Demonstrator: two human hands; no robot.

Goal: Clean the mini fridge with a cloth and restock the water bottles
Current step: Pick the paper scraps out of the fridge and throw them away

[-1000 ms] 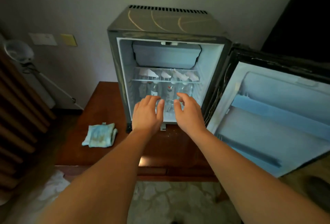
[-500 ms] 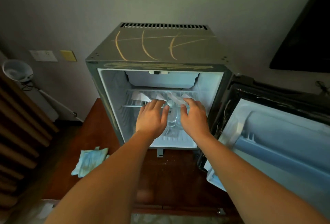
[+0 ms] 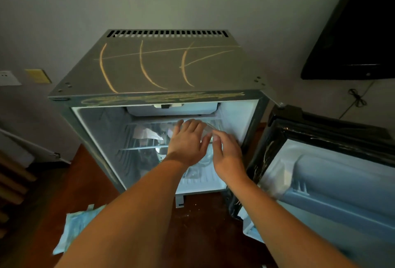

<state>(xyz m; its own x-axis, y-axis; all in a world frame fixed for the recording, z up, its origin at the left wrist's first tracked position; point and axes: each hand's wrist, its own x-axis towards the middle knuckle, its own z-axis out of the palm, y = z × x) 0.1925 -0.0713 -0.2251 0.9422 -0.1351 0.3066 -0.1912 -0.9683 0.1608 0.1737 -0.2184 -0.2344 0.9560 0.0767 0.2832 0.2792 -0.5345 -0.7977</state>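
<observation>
The step in hand looks like restocking: both hands are inside the open mini fridge, working at the level of its wire shelf. The left hand lies with fingers fairly straight and released over a clear water bottle that sits between the 2 hands near the right inner wall. The right hand has its thumb and forefinger close together at that bottle's edge, but the clear plastic is too faint to tell whether it is grasping or only touching. On the shelf's left part lie white paper-like pieces, and below the shelf at least 1 more bottle stands; how many are in there is hidden by the arms. A small freezer box sits at the top of the cavity. The door hangs wide open to the right. The blue cloth lies unheld on the wooden bench, left of the fridge. The next move probably calls for settling this bottle steadily before letting go.
</observation>
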